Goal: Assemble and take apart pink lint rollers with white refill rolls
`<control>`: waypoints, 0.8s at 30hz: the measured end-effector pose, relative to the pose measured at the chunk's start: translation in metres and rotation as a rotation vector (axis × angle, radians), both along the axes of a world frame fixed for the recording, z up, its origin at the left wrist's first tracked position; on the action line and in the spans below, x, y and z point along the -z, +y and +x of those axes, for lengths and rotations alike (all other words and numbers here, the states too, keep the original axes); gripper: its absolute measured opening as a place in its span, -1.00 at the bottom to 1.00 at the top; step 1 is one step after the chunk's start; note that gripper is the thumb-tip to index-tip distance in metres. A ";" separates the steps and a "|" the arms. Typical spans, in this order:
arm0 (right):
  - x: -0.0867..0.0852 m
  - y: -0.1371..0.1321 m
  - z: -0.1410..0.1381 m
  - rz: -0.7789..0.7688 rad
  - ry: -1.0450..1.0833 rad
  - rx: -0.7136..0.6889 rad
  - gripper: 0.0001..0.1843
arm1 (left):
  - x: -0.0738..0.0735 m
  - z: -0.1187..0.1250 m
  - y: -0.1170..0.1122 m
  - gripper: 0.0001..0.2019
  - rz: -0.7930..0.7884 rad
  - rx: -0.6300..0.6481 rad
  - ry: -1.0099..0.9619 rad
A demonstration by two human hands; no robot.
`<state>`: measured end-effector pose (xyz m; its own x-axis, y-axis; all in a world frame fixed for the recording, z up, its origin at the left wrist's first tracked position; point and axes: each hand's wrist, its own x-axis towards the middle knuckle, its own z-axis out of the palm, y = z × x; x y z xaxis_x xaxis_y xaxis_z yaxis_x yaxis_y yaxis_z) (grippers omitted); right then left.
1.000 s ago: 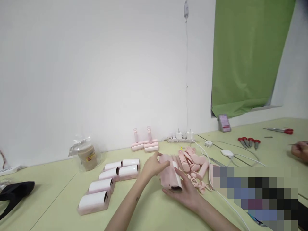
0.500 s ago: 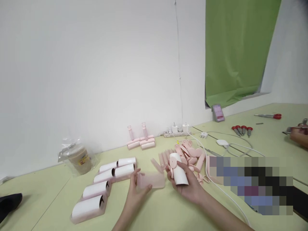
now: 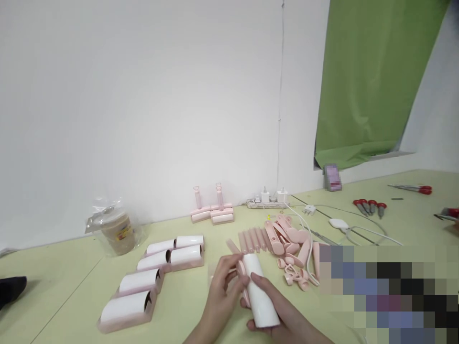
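Head view: both hands are closed on one piece of work, a white roll [image 3: 262, 298] with a pink part [image 3: 242, 273] along its left flank. Right hand [image 3: 285, 308] is wrapped round the roll, thumb on top and fingers curling beneath, presumably to steady it and stop it turning. Left hand [image 3: 224, 282] has thumb and fingers clamped on the pink part, a hold that seems chosen for fine control; whether part and roll are fully seated cannot be told, as the fingers cover the join. Roll is tilted, its near end toward the wearer, which likely leaves the flank within easy reach of the left fingers. Just beyond the grip, pink tubes [image 3: 251, 240] lie side by side, all but one roughly parallel, an order that probably suits picking up singly. Right of these, a loose heap of flat pink pieces [image 3: 287, 234] and, nearer the grip, small pink fittings [image 3: 296, 274] lie close by, apparently for short reaches. Left of the grip, translucent trays [image 3: 152, 313] bear more white rolls [image 3: 125, 306], set in rows, perhaps for easy counting. Farther off, against the wall, pink rollers [image 3: 222, 219] stand handles up, probably parked clear of the hands.
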<state>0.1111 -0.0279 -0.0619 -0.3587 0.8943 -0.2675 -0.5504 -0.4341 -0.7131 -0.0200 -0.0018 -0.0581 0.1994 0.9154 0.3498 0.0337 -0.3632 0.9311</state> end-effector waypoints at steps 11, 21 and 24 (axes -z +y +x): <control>-0.013 -0.003 0.014 0.046 -0.002 -0.177 -0.72 | -0.015 0.003 0.017 -0.55 -0.178 0.273 0.001; -0.002 0.002 0.003 0.036 -0.018 -0.168 -0.58 | -0.022 0.009 0.010 -0.55 -0.300 0.294 -0.072; -0.002 0.011 0.006 0.121 0.078 0.007 -0.58 | -0.030 0.002 0.019 -0.63 -0.259 0.087 -0.343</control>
